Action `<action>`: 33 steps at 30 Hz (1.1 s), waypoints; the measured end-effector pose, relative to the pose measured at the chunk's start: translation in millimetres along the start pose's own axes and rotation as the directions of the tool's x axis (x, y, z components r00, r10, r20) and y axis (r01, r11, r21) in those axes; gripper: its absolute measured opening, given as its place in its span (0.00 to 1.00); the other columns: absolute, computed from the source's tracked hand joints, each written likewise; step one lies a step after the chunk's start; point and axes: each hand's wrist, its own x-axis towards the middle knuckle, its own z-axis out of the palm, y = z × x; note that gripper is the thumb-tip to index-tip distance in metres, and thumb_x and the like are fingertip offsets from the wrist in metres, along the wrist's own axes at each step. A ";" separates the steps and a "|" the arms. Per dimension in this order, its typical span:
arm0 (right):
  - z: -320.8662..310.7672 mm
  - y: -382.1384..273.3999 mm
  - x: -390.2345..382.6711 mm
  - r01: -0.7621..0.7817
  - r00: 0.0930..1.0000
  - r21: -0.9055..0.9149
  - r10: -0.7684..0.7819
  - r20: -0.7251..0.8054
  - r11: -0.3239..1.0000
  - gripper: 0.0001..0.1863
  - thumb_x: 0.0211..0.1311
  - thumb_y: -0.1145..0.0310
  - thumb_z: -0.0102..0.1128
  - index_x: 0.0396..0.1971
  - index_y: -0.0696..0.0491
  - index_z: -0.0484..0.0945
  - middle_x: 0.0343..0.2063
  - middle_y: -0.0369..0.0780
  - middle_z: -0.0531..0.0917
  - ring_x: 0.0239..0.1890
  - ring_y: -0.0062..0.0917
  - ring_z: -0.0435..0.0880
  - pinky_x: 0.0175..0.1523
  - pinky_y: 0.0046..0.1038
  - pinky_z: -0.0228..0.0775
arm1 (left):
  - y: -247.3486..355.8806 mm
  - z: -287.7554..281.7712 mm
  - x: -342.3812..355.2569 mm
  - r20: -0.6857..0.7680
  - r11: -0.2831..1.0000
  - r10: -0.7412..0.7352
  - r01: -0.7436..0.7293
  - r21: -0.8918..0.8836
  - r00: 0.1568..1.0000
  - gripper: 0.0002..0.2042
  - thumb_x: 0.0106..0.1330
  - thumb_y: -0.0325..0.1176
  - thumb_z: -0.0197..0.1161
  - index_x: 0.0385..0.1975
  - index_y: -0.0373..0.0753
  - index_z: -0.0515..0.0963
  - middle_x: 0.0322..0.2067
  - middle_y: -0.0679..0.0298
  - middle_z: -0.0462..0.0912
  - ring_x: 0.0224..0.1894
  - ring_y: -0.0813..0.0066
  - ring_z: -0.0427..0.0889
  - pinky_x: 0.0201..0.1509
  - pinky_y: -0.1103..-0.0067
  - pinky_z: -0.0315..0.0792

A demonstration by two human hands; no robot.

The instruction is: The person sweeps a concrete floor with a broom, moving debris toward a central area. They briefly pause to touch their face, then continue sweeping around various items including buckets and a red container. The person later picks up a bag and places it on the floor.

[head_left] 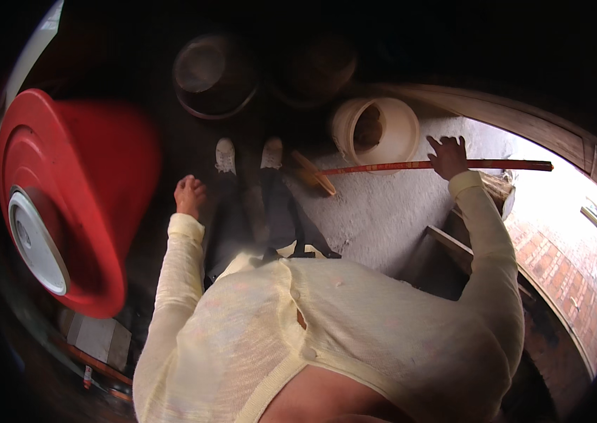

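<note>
My right hand [448, 156] is raised at the right, its fingers spread. Behind it runs a long red-orange handle [376, 168], with a flat brown head [314, 174] at its left end by my feet. The hand covers part of the handle; whether it touches it cannot be seen. My left hand [190, 196] hangs in the air beside my dark trousers. Its fingers are loosely bent and a little apart, with nothing seen in them. Just past the handle, a white bucket [405, 130] lies tipped, its mouth showing something brown inside.
On the left looms a large red tub [112, 162] with a pale round disc [38, 240] against it. A dark basin [217, 99] stands ahead in shadow. Cut logs [495, 189] and a plank [450, 247] lie right, near a wooden beam [524, 116] and brick paving [559, 275].
</note>
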 end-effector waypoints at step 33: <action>-76.1 -408.3 331.4 0.337 0.845 0.806 0.222 -0.487 0.486 0.38 0.46 0.66 0.63 0.59 0.57 0.58 0.57 0.53 0.62 0.59 0.46 0.61 0.63 0.36 0.56 | 142.5 136.3 172.8 0.114 0.257 0.905 -0.740 0.622 0.411 0.28 0.57 0.40 0.61 0.54 0.31 0.64 0.54 0.47 0.67 0.57 0.51 0.65 0.60 0.68 0.58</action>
